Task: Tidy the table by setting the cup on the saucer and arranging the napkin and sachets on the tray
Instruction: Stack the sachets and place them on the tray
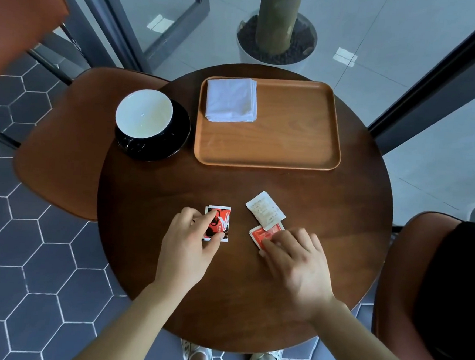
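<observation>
A white cup [144,113] stands on a black saucer [174,141] at the left of the round table. On the wooden tray [289,144] behind it, a folded white napkin [231,99] lies in the far left corner. My left hand [189,246] pinches a red, black and white sachet [219,220] between thumb and forefinger on the table. My right hand [295,259] presses its fingertips on a red sachet [259,234]. A white sachet [265,208] overlaps that red one's far edge.
The dark round table [167,287] has brown chairs at the left [64,153] and right [409,276]. A black bag [456,293] lies on the right chair. A planter with a trunk [277,39] stands beyond glass panels.
</observation>
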Motion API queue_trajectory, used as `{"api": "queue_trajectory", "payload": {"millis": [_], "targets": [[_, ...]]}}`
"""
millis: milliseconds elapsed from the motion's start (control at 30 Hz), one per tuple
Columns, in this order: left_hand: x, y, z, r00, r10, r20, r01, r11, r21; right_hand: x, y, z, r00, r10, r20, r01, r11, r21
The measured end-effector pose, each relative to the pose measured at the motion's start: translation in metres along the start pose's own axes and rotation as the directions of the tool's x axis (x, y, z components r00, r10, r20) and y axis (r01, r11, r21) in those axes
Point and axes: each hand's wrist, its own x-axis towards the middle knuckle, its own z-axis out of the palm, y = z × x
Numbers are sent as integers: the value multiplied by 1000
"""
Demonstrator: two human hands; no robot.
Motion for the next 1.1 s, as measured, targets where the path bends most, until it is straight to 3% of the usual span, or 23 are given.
{"api": "queue_trajectory", "payload": {"millis": [100, 200, 300, 333, 400, 467, 567, 667, 800, 933, 1000, 1100], "targets": [[0, -2, 1, 1000, -14, -9, 13, 999, -33, 3, 2, -7, 990, 125, -62, -113, 981, 159], [-2, -1, 3, 1000, -18, -16, 18, 999, -38, 15, -1, -19, 891, 441, -111, -366, 839, 402], [-3, 1, 3, 999, -35, -22, 34, 999, -35, 29, -1, -19, 760, 634, 143, -602, 604, 522], [-4, 2, 2, 999, -35, -18, 34, 999, -26, 31, -1, -16, 740, 626, 245, -655, 588, 475], [-4, 3, 1, 999, -35, 0, 35, 999, -9, 31, 0, -11, 744, 591, 310, -666, 688, 288], [-5, 5, -2, 999, -44, 15, 44, 999, -8, 30, 0, -12, 783, 582, 219, -620, 762, 188], [-4, 8, -3, 998, -67, -13, 66, 998, -12, 28, 2, -16, 836, 535, 122, -548, 806, 222], [1, 14, -3, 995, -97, -28, 98, 995, 29, 28, 5, -14, 914, 367, 171, -382, 922, 60], [2, 17, -4, 995, -95, 31, 91, 989, 113, 33, 4, -9, 939, 264, 222, -265, 964, -27], [0, 11, -11, 997, -43, 69, 38, 997, 72, 37, 4, -13, 920, 311, 238, -337, 938, 76], [0, 6, -15, 993, 44, 107, -52, 996, 70, 40, 5, -18, 871, 389, 300, -447, 881, 157], [5, -4, -20, 958, 246, 150, -258, 964, 64, 40, 8, -25, 743, 552, 378, -668, 640, 380]]}}
